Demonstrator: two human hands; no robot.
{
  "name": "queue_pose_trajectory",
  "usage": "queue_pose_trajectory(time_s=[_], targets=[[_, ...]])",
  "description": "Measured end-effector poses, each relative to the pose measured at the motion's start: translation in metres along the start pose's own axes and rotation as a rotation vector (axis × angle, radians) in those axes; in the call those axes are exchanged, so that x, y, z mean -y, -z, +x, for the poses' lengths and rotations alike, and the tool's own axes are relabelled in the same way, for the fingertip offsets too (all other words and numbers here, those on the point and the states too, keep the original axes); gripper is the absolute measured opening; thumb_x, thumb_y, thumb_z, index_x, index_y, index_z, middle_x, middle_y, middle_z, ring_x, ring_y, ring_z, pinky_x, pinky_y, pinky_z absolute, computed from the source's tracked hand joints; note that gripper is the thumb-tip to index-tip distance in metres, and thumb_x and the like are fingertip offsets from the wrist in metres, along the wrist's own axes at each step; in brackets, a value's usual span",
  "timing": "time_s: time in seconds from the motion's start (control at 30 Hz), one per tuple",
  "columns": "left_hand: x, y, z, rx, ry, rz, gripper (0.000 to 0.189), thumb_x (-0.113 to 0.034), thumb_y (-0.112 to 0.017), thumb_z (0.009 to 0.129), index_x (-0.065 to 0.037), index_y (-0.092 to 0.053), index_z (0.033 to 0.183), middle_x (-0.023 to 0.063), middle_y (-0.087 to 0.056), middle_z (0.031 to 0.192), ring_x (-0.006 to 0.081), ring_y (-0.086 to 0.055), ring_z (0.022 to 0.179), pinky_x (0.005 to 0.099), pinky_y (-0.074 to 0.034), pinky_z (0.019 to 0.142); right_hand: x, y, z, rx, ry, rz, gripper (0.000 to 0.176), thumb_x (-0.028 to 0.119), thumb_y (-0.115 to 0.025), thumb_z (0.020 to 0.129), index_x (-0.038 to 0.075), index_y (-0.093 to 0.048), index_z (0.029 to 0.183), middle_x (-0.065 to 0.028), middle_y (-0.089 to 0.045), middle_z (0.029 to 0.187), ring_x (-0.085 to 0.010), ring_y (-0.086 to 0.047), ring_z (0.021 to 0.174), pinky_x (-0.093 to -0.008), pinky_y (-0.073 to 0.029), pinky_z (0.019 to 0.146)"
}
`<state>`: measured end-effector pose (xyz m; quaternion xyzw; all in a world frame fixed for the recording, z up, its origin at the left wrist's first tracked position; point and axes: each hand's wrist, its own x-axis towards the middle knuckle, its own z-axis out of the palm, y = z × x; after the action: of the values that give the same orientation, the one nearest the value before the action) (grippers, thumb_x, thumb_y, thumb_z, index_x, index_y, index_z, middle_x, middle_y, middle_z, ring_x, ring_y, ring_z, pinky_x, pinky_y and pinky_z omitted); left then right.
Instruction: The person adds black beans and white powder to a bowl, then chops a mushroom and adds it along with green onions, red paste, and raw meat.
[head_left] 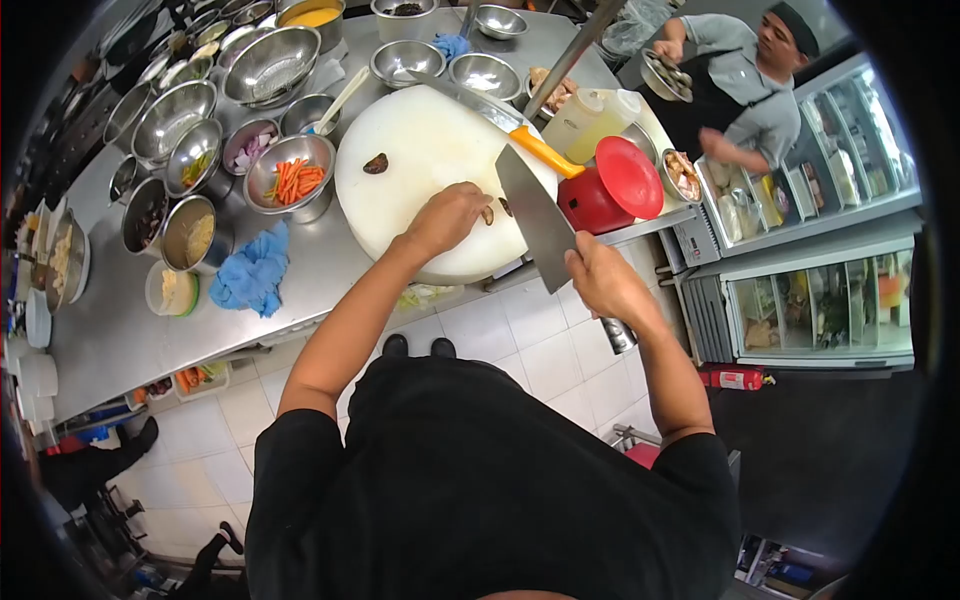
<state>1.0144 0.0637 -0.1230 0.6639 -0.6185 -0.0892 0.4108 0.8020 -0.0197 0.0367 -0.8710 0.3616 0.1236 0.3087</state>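
Observation:
My right hand (603, 278) is wrapped round the handle of a wide cleaver (535, 215), its blade slanting up and left over the right edge of a round white cutting board (400, 150). On the board my left hand (448, 216) is closed, fingertips bunched together; whatever they may hold is hidden. A small brown slice (488, 215) lies right by those fingertips, and part of another dark slice (505, 206) shows beside the blade. Farther left on the board is a dark brown piece (375, 163), perhaps mushroom. A yellow-handled knife (545, 152) rests across the board's far right side.
Steel bowls, one with carrot strips (297, 182), crowd the counter on the left near a blue cloth (252, 270). Right of the board are a red container (600, 195) and squeeze bottles (590, 122). A co-worker (735, 90) holds a bowl beside open-fronted fridges (820, 170).

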Motion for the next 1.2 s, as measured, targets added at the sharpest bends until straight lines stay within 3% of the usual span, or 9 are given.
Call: queue_pose_trajectory(time_s=[0.1, 0.23, 0.43, 0.73, 0.83, 0.93, 1.07, 1.13, 1.2], targets=[[0.010, 0.005, 0.001, -0.124, -0.031, 0.066, 0.023, 0.001, -0.055, 0.083, 0.003, -0.064, 0.104, 0.0171, -0.063, 0.096, 0.0324, -0.060, 0.089, 0.0358, -0.048, 0.082, -0.003, 0.005, -0.003, -0.090, 0.021, 0.030, 0.023, 0.018, -0.043, 0.094, -0.003, -0.041, 0.084, -0.0149, -0.051, 0.056, -0.0244, -0.053, 0.041, -0.0369, -0.045, 0.041], [0.032, 0.063, -0.002, -0.285, 0.049, 0.172, 0.029, 0.002, -0.053, 0.082, 0.001, -0.061, 0.110, 0.0196, -0.060, 0.096, 0.0342, -0.058, 0.086, 0.0377, -0.047, 0.078, -0.003, 0.006, -0.002, -0.015, 0.201, -0.082, 0.029, 0.017, -0.042, 0.088, -0.009, -0.050, 0.097, -0.0280, -0.061, 0.072, -0.0391, -0.063, 0.063, -0.0478, -0.051, 0.065], [0.058, 0.112, 0.006, 0.089, 0.292, 0.541, 0.018, -0.014, -0.064, 0.079, 0.003, -0.064, 0.083, 0.0231, -0.063, 0.085, 0.0390, -0.060, 0.083, 0.0450, -0.048, 0.072, -0.001, -0.003, 0.005, 0.211, 0.212, -0.137, 0.029, 0.014, -0.034, 0.089, -0.011, -0.048, 0.096, -0.0249, -0.060, 0.071, -0.0320, -0.063, 0.055, -0.0444, -0.051, 0.058], [0.057, 0.102, -0.013, 0.026, 0.406, 0.132, 0.025, -0.016, -0.072, 0.076, 0.004, -0.064, 0.087, 0.0101, -0.064, 0.069, 0.0198, -0.062, 0.063, 0.0306, -0.050, 0.062, -0.009, -0.003, 0.006, 0.214, 0.149, -0.053, 0.028, 0.014, -0.037, 0.088, -0.011, -0.049, 0.096, -0.0217, -0.060, 0.069, -0.0295, -0.062, 0.052, -0.0418, -0.051, 0.055], [0.032, 0.068, -0.013, 0.109, 0.534, -0.492, 0.022, -0.015, -0.067, 0.086, 0.000, -0.061, 0.101, 0.0045, -0.063, 0.076, 0.0099, -0.062, 0.067, 0.0233, -0.051, 0.057, -0.008, -0.001, 0.002, 0.225, 0.131, -0.008, 0.028, 0.014, -0.038, 0.088, -0.010, -0.049, 0.095, -0.0195, -0.060, 0.065, -0.0286, -0.061, 0.051, -0.0414, -0.050, 0.054], [-0.011, 0.025, -0.017, 0.116, 0.559, -0.772, 0.024, -0.015, -0.066, 0.087, 0.003, -0.059, 0.101, 0.0080, -0.064, 0.083, 0.0117, -0.062, 0.067, 0.0238, -0.052, 0.060, -0.006, 0.000, 0.002, 0.151, 0.130, 0.057, 0.028, 0.009, -0.041, 0.083, -0.015, -0.052, 0.091, -0.0222, -0.061, 0.062, -0.0314, -0.062, 0.053, -0.0406, -0.051, 0.054], [-0.030, 0.011, -0.022, -0.018, 0.300, 0.054, 0.027, -0.013, -0.071, 0.079, 0.001, -0.061, 0.099, 0.0125, -0.059, 0.078, 0.0254, -0.060, 0.077, 0.0314, -0.049, 0.069, -0.002, 0.000, 0.004, 0.127, 0.148, -0.009, 0.028, 0.011, -0.041, 0.085, -0.014, -0.052, 0.090, -0.0239, -0.061, 0.064, -0.0321, -0.063, 0.053, -0.0417, -0.051, 0.054], [-0.039, 0.008, -0.028, -0.314, 0.354, -0.183, 0.020, -0.011, -0.068, 0.081, -0.001, -0.062, 0.098, 0.0148, -0.052, 0.092, 0.0289, -0.055, 0.086, 0.0370, -0.046, 0.079, 0.001, -0.003, 0.005, 0.101, 0.183, -0.079, 0.029, 0.013, -0.041, 0.087, -0.014, -0.051, 0.091, -0.0262, -0.061, 0.067, -0.0326, -0.063, 0.053, -0.0420, -0.051, 0.054], [-0.025, 0.018, -0.032, -0.153, 0.332, -0.120, 0.020, -0.009, -0.065, 0.082, -0.002, -0.061, 0.101, 0.0146, -0.052, 0.094, 0.0287, -0.055, 0.088, 0.0370, -0.045, 0.080, 0.006, -0.006, 0.002, 0.099, 0.142, -0.068, 0.029, 0.012, -0.040, 0.087, -0.014, -0.050, 0.091, -0.0278, -0.061, 0.071, -0.0327, -0.062, 0.052, -0.0417, -0.051, 0.053]])
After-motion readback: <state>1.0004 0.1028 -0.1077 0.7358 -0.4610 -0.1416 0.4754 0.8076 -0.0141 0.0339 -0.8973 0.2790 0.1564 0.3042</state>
